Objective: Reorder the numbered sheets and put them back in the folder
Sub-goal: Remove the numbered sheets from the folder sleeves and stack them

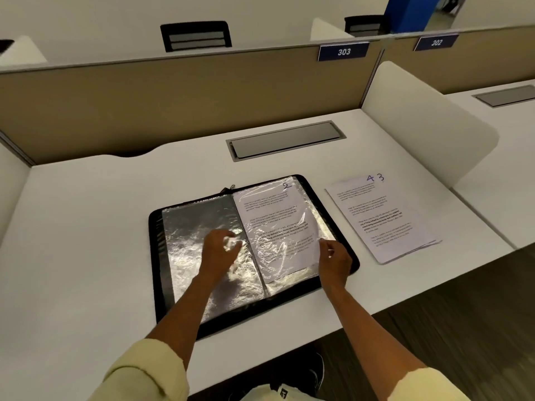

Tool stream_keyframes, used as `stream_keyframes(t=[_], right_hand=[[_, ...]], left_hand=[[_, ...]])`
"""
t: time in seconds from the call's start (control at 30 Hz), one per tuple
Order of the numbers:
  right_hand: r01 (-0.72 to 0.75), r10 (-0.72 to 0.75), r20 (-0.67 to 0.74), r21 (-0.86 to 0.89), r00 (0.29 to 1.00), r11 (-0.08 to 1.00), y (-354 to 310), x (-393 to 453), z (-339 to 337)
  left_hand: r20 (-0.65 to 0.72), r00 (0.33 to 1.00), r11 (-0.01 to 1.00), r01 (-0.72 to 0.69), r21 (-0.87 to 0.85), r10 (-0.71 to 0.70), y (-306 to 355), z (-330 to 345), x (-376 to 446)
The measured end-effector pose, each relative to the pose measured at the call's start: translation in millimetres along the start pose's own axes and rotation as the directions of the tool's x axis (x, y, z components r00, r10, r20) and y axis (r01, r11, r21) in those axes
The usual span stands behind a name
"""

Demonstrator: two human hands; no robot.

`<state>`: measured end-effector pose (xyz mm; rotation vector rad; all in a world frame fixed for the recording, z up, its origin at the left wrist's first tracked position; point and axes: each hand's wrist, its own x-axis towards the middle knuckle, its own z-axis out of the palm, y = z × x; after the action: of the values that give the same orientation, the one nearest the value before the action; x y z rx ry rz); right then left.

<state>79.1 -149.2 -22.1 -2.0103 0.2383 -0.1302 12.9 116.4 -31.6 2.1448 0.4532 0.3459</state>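
A black zip folder (155, 250) lies open on the white desk, its clear plastic sleeves shining. The sheet marked 2 (272, 215) sits in the right-hand sleeve. My left hand (218, 251) rests over the empty left sleeve (191, 235) near the spine and pinches a bit of crumpled plastic. My right hand (334, 259) pinches the right edge of the right sleeve or sheet, near the folder's lower right corner. To the right of the folder, a small stack of sheets (382, 218) lies on the desk, with 4 and 3 written at its top.
A grey cable hatch (285, 140) is set into the desk behind the folder. A tan partition (173, 111) closes the back and a white side divider (428, 125) stands on the right. The desk's front edge (289, 363) runs just below the folder.
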Motion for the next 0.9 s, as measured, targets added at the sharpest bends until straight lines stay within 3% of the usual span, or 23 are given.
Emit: stream_keyframes(t=[0.1,0.3,0.43,0.57,0.7,0.9], right_hand=[[-0.027,0.021,0.067,0.082,0.998,0.996,-9,-3,0],[-0.041,0.017,0.152,0.161,0.988,0.986,-25,-6,6],[-0.056,0.023,0.159,0.208,0.987,0.977,-32,-7,5],[-0.066,0.031,0.162,0.220,0.986,0.973,-36,-8,0],[-0.109,0.071,0.155,0.251,0.985,0.962,-31,-16,-8],[-0.213,0.129,0.385,0.182,0.914,0.960,-15,-27,-13]], left_hand=[[0.141,0.983,0.983,-0.139,0.118,0.122,5,37,-16],[0.337,0.924,0.966,-0.231,0.117,0.180,51,81,-33],[0.315,0.926,0.971,-0.233,0.044,0.208,73,95,-32],[0.219,0.963,0.987,-0.161,-0.011,0.160,83,96,-28],[0.221,0.966,0.991,-0.130,-0.020,0.132,85,93,-22],[0.228,0.965,0.992,-0.127,-0.019,0.128,81,95,-17]])
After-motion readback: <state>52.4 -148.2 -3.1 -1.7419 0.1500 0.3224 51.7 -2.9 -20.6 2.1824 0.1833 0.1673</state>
